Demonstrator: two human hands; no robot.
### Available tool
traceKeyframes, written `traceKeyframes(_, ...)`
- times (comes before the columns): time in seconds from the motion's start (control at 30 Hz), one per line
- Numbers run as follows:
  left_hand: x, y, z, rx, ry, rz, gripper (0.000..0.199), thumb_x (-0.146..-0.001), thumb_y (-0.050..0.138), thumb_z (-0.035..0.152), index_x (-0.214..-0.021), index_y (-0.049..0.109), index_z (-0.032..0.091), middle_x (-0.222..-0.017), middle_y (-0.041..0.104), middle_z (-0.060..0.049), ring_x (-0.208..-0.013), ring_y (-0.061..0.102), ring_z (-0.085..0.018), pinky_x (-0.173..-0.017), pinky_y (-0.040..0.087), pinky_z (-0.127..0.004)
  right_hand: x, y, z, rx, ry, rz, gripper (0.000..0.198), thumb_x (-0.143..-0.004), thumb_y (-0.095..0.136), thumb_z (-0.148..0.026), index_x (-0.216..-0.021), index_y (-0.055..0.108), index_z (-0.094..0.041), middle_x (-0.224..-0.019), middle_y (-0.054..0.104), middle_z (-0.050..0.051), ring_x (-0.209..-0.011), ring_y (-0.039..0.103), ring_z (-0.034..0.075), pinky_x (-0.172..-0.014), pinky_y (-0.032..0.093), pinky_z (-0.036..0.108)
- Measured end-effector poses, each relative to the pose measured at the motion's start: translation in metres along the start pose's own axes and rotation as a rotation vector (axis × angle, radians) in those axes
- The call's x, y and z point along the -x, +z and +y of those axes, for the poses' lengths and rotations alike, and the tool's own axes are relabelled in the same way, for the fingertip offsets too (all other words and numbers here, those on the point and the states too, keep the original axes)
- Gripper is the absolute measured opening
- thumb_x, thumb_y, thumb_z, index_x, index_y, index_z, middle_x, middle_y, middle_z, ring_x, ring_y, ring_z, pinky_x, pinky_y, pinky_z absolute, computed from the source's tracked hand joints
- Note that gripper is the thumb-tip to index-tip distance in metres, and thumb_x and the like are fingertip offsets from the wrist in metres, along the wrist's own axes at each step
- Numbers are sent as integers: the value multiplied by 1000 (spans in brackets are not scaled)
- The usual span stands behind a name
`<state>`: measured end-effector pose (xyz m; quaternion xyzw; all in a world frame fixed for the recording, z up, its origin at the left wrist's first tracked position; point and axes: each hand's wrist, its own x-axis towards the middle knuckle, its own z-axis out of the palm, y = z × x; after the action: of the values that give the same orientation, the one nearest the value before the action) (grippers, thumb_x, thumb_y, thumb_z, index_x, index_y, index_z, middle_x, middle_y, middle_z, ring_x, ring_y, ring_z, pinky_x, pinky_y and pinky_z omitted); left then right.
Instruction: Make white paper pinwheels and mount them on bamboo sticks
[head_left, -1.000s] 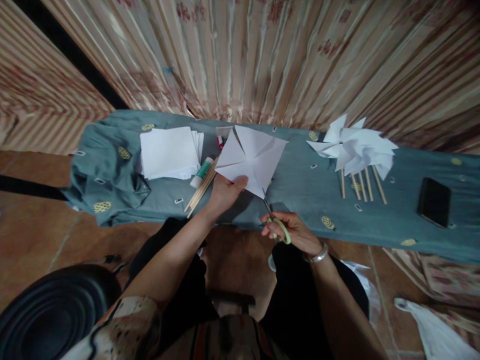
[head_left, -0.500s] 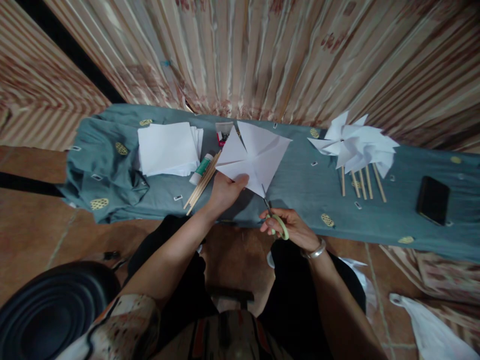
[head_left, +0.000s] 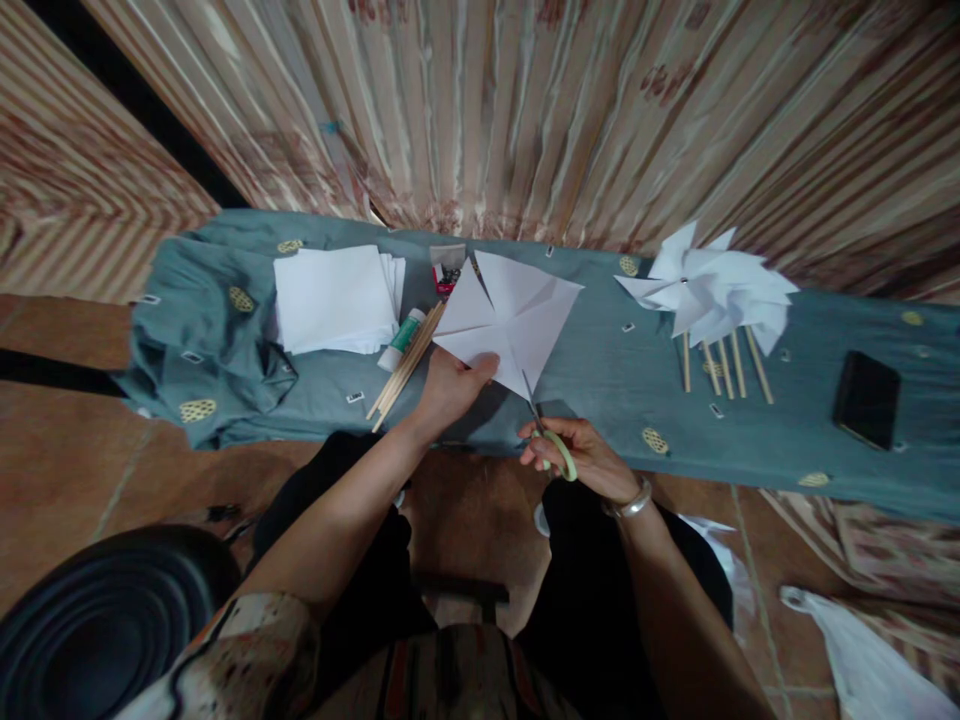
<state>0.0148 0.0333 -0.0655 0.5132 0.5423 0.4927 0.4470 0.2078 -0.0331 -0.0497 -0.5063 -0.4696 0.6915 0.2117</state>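
A square sheet of white paper [head_left: 536, 300], with slits running from its corners toward the middle, is held up over the cloth. My left hand [head_left: 456, 385] grips its near left edge, thumb on top. In my right hand [head_left: 581, 450] is a pair of scissors with pale green handles [head_left: 564, 455]; the fingers are closed round the handles. The blades meet the paper's near corner. Just left of the paper lie several wooden sticks [head_left: 405, 368], a glue stick [head_left: 403, 338] and a small red box [head_left: 447, 272] with small dark pieces in it.
A stack of white paper [head_left: 330, 298] lies on the left of the green cloth [head_left: 600, 390]. Several paper pinwheels [head_left: 712, 285] on sticks lie at the right, with a black phone [head_left: 866, 400] beyond. A black round stool [head_left: 112, 620] stands at lower left.
The paper's far corner has dipped slightly toward me. Both hands and the scissors stay almost in the same place.
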Motion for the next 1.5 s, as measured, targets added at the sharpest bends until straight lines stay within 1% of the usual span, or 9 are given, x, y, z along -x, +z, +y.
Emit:
traceKeyframes(0.2, 2, 0, 1, -26, 9, -30, 14, -70, 61, 30, -67, 55, 17, -66, 61, -4, -62, 56, -17, -60, 46, -29, 0, 0, 0, 3, 17, 1, 55, -66, 75, -62, -93, 65, -15, -70, 68, 2, -57, 57, 8, -52, 45, 21)
traceKeyframes(0.33, 2, -1, 1, -24, -10, -32, 18, -69, 62, 33, -63, 53, 19, -60, 58, -2, -57, 54, -17, -55, 43, -29, -1, 2, -1, -10, 18, 6, 54, -63, 76, -64, -86, 64, -16, -70, 66, 1, -56, 55, 8, -51, 44, 21)
traceKeyframes(0.4, 2, -1, 2, -15, -21, -25, 18, -68, 63, 34, -64, 53, 19, -60, 58, -2, -57, 54, -17, -55, 43, -29, -1, 2, -1, -6, 18, 8, 54, -62, 77, -64, -84, 64, -16, -69, 66, 0, -56, 55, 7, -50, 43, 20)
traceKeyframes(0.53, 2, -2, 3, 18, -46, -3, 19, -66, 64, 34, -70, 55, 19, -65, 60, -2, -59, 55, -17, -58, 45, -29, -1, 2, 0, -4, 43, 21, 54, -61, 78, -62, -87, 66, -15, -63, 65, -1, -53, 55, 7, -50, 43, 20)
traceKeyframes(0.87, 1, -4, 4, -29, -46, -12, 15, -68, 63, 30, -63, 54, 19, -61, 60, -2, -59, 56, -17, -57, 47, -28, -2, 3, 1, -77, 71, 49, 53, -55, 85, -55, -85, 67, -15, -60, 65, -2, -50, 55, 6, -51, 44, 20)
traceKeyframes(1.0, 0, -4, 2, -40, -25, 20, 12, -68, 64, 27, -68, 56, 18, -65, 62, -2, -62, 58, -18, -61, 49, -29, -2, 3, 4, -73, 57, 61, 53, -56, 84, -55, -86, 67, -15, -59, 64, -2, -50, 55, 6, -50, 43, 19)
traceKeyframes(1.17, -1, -4, 4, -52, -20, 16, 14, -68, 64, 27, -64, 54, 18, -63, 61, -2, -60, 56, -16, -59, 48, -28, -3, 1, 7, -62, 34, 57, 52, -58, 83, -56, -86, 67, -15, -59, 64, -2, -50, 55, 7, -49, 43, 19)
traceKeyframes(1.3, 1, -4, 6, -20, -37, -19, 17, -68, 62, 29, -60, 50, 20, -59, 58, -1, -56, 53, -16, -55, 44, -27, -3, 2, 6, -59, 24, 61, 53, -58, 83, -56, -85, 66, -15, -60, 64, -1, -51, 56, 7, -50, 44, 20)
traceKeyframes(1.5, 6, -2, 5, 43, -92, -132, 21, -67, 62, 31, -54, 50, 21, -55, 55, 0, -53, 51, -15, -52, 41, -27, -2, 1, 4, -18, 2, 61, 50, -62, 81, -55, -88, 66, -15, -61, 65, -1, -50, 54, 7, -49, 43, 20)
